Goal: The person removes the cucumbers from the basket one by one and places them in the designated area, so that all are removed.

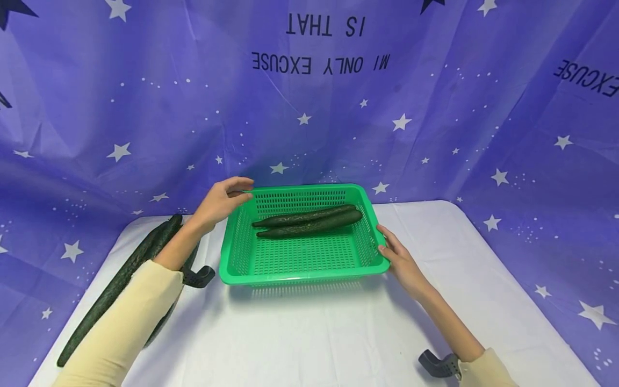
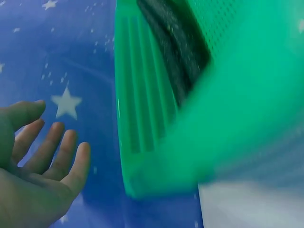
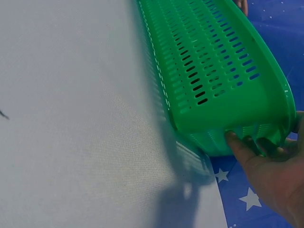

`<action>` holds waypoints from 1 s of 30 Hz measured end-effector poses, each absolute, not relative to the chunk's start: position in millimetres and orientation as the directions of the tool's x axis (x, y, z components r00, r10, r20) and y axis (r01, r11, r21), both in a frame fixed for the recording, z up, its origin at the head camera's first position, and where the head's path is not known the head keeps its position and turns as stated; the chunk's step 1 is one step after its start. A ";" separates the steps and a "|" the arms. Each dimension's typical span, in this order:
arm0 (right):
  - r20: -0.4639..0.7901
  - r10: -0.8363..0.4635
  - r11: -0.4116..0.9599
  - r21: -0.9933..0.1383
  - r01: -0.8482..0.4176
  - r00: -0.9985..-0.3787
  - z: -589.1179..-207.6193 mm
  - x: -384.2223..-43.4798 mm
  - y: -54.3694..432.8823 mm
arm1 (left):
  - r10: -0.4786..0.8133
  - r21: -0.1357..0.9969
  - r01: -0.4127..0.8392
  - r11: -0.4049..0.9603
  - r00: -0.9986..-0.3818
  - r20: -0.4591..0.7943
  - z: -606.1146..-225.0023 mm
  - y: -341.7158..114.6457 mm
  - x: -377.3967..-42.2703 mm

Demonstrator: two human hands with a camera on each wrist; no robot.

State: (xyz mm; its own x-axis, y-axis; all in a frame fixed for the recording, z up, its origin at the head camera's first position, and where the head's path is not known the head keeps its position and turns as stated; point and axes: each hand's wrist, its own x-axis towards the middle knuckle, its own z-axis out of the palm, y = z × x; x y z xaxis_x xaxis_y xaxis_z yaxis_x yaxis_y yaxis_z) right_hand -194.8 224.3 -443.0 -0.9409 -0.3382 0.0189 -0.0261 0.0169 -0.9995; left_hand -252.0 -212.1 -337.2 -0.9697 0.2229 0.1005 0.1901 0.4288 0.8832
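Observation:
A green plastic basket (image 1: 304, 279) with slotted walls is in the middle of the head view. Two long dark cucumbers (image 1: 314, 221) lie side by side in it. My right hand (image 1: 406, 266) grips the basket's right rim, and in the right wrist view its fingers (image 3: 244, 149) touch the slotted outer wall. My left hand (image 1: 222, 201) is by the back left corner with its fingers loosely bent. The left wrist view shows that hand (image 2: 47, 175) apart from the basket and holding nothing.
More cucumbers (image 1: 103, 303) lie on the white tabletop (image 1: 309, 333) at the left, partly hidden by my left forearm. A purple-blue cloth (image 1: 309, 123) with stars and lettering hangs behind and at the sides. Dark curved wrist mounts (image 1: 198, 277) sit at both sleeves.

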 end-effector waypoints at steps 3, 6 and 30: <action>0.021 -0.334 0.016 -0.999 -0.028 -0.942 -442.8 -194.5 225.0 | 0.277 0.886 0.205 0.417 -0.956 0.091 -339.0 -189.5 -263.6; 0.020 -0.330 0.017 -0.999 -0.028 -0.944 -442.8 -194.2 225.3 | 0.339 0.881 0.227 0.416 -0.937 0.081 -343.6 -166.8 -274.8; 0.028 -0.333 0.009 -0.999 -0.032 -0.943 -443.4 -196.0 226.2 | 0.547 0.824 0.152 0.545 -0.810 -0.212 -400.7 -62.5 -311.2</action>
State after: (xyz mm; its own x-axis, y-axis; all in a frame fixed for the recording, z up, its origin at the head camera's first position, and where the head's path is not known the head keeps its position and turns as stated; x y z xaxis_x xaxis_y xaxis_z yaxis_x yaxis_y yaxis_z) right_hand -196.0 226.2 -443.4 -0.9426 -0.3328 0.0276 -0.0323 0.0086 -0.9994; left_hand -311.2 -62.5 -400.7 -0.8098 0.5470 -0.2120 0.1524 0.5451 0.8244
